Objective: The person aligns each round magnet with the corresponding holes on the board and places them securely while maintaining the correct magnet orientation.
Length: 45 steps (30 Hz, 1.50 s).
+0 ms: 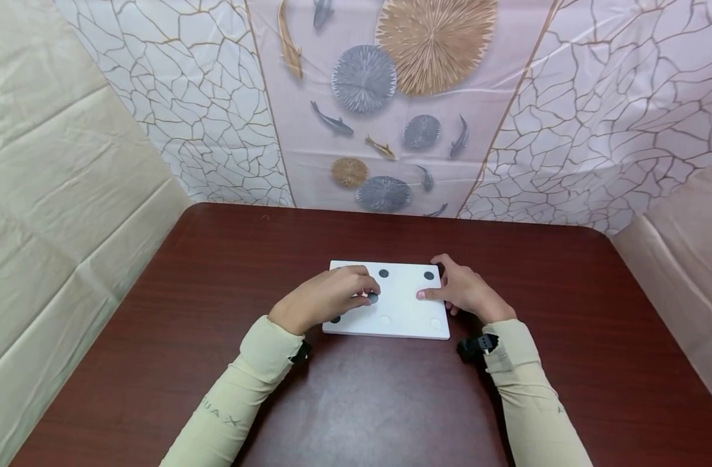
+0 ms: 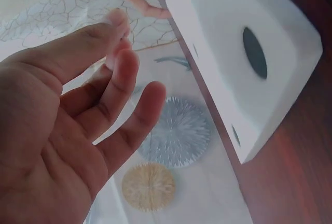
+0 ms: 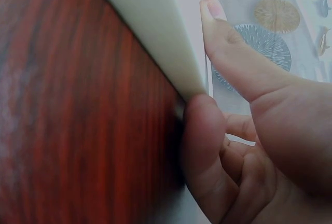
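Note:
A white rectangular board (image 1: 408, 305) lies on the table, with dark round discs on its surface, among them one disc (image 1: 384, 274) near the far edge and another (image 1: 428, 275) at the far right corner. Over the board's left part, my left hand (image 1: 327, 295) pinches a small grey disc (image 1: 373, 298) between thumb and fingers. That disc is hidden behind the fingers in the left wrist view. My right hand (image 1: 467, 290) grips the board's right edge, thumb (image 3: 233, 47) on the top face and a fingertip (image 3: 202, 120) against its side.
Pale round spots, one (image 1: 386, 320) and another (image 1: 436, 323), show along the board's near side. The dark red-brown table (image 1: 356, 402) reaches back to a patterned cloth wall (image 1: 344, 149). Beige cloth hangs at both sides. A black wrist camera (image 1: 477, 347) is on the right wrist.

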Motion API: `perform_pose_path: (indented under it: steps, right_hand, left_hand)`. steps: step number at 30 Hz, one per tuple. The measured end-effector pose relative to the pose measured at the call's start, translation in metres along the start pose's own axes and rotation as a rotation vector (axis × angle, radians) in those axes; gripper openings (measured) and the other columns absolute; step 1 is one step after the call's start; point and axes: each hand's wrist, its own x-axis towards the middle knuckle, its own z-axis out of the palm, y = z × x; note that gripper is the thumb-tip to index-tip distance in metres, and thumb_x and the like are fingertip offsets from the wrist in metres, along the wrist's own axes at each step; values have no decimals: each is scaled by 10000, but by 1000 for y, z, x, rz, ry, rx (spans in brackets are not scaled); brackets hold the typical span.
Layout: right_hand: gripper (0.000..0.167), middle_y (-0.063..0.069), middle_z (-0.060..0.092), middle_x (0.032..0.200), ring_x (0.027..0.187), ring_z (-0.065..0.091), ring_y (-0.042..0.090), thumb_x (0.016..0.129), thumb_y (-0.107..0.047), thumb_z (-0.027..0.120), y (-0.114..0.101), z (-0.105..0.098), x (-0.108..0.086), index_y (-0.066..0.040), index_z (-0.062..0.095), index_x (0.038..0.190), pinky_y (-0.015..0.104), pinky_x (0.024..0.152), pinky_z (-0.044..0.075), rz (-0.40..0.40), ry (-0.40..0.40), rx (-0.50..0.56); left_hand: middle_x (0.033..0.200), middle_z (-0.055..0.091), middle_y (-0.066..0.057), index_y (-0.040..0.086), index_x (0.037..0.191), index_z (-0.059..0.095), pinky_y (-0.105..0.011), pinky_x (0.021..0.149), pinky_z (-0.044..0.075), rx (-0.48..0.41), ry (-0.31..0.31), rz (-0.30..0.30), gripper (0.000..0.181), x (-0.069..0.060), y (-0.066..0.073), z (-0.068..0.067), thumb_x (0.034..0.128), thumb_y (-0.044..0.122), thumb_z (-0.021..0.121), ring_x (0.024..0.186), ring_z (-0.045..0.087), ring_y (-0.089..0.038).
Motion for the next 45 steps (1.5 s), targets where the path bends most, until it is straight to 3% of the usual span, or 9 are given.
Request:
perform_pose_path:
  steps: [16, 21, 45]
  right_hand:
    - [901, 152, 588, 1002, 564, 627, 225, 901, -397, 855, 0, 1, 1, -76, 353, 1576, 358, 550, 555, 7, -10, -16]
    - [909, 149, 581, 983, 558, 618, 217, 893, -397, 862, 1, 2, 2, -70, 357, 1574, 352, 544, 550, 4, -6, -8]
    - [875, 141, 589, 982, 551, 621, 215, 895, -398, 859, 2, 2, 4, -83, 377, 1555, 351, 530, 542, 5, 13, -7]
  left_hand:
    - [1148, 743, 51, 206, 1168, 800, -307, 784, 599, 130, -15, -42, 225, 5, 10, 16, 956, 128, 793, 1044, 709, -102]
    - [1090, 757, 71, 231, 1119, 804, -325, 749, 593, 156, -29, -66, 213, 6, 14, 21, 945, 109, 792, 976, 712, -90]
    - [887, 690, 69, 253, 967, 799, -333, 680, 553, 231, -36, -67, 185, 14, 26, 38, 932, 74, 765, 821, 680, -130]
